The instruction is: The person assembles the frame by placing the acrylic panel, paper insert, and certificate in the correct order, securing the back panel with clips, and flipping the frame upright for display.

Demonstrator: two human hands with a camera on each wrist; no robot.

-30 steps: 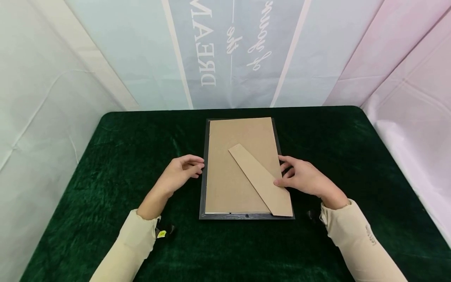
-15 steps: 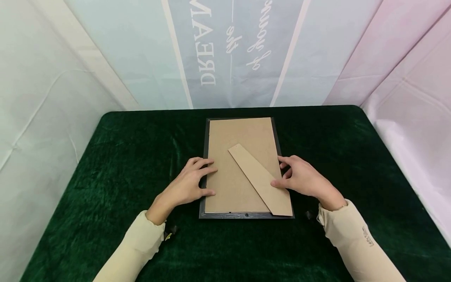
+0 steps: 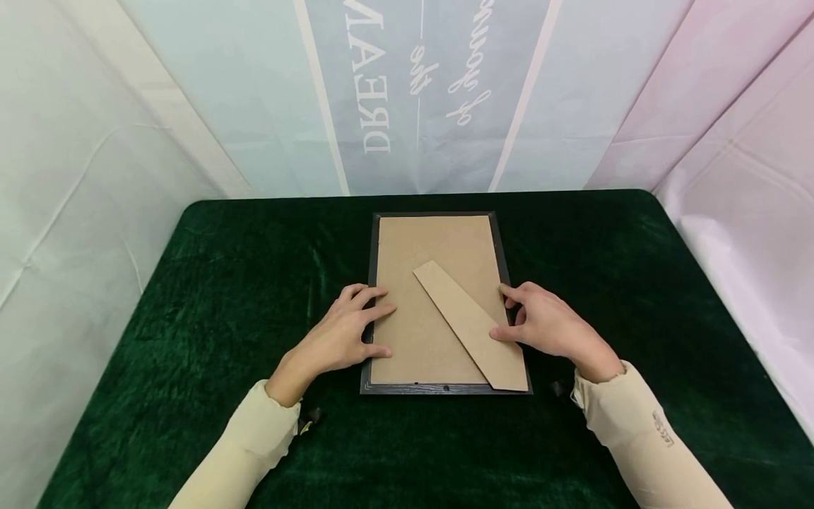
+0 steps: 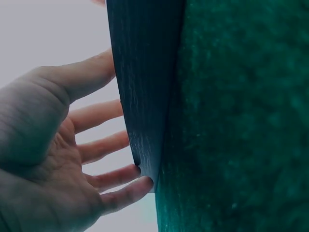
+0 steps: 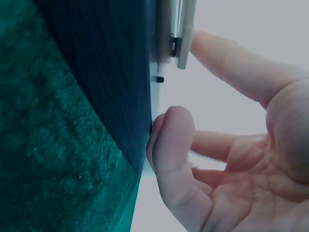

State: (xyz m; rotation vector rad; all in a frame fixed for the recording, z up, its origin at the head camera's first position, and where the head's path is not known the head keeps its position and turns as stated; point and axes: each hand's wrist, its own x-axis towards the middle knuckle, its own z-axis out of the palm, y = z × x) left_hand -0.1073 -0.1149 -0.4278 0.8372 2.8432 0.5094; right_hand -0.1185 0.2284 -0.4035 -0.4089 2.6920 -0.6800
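A dark picture frame (image 3: 402, 389) lies back up, its tan backing board (image 3: 407, 254) inside the border. A flat easel stand (image 3: 461, 314) runs slantwise across the board, its wide end over the frame's near right corner. My left hand (image 3: 335, 331) rests with spread fingers over the left border, fingertips and thumb on the board. In the left wrist view its fingers reach along the frame's dark side (image 4: 142, 87). My right hand (image 3: 552, 322) touches the stand with its thumb and the board's right edge with its index finger; in the right wrist view other fingers bend beside the frame (image 5: 111, 72).
Dark green velvet cloth (image 3: 242, 283) covers the table beneath the frame. A pale printed backdrop (image 3: 267, 92) with mirrored lettering hangs behind its far edge. White fabric (image 3: 718, 233) borders the right side. Small dark devices show at both cuffs.
My left hand has moved from beside the frame onto the board. The board's top edge has dropped inside the far border. My right index finger has shifted onto the board's right edge.
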